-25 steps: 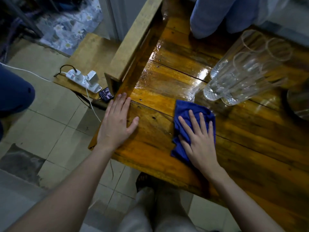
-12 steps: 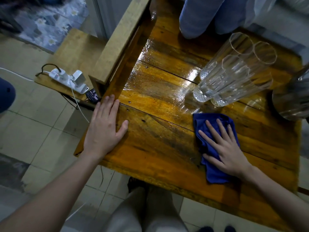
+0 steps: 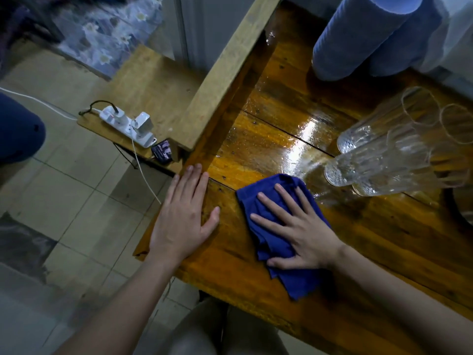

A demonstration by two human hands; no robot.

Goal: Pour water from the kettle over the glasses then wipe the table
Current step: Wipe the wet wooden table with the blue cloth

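Note:
A wet wooden table fills the right half of the head view, with a shiny film of water on its far boards. Several clear glasses stand grouped at the right. My right hand presses flat, fingers spread, on a blue cloth just left of the glasses. At the table's near left corner my left hand lies flat and empty on the wood. A dark rounded edge, maybe the kettle, shows at the far right, mostly cut off.
A pale wooden rail runs along the table's left side. Rolled blue fabric rests on the far end. A white power strip with cables lies on a low board to the left, above tiled floor.
My right hand has slid the blue cloth back to the left, from below the glasses toward my left hand. The left hand has stayed on the corner.

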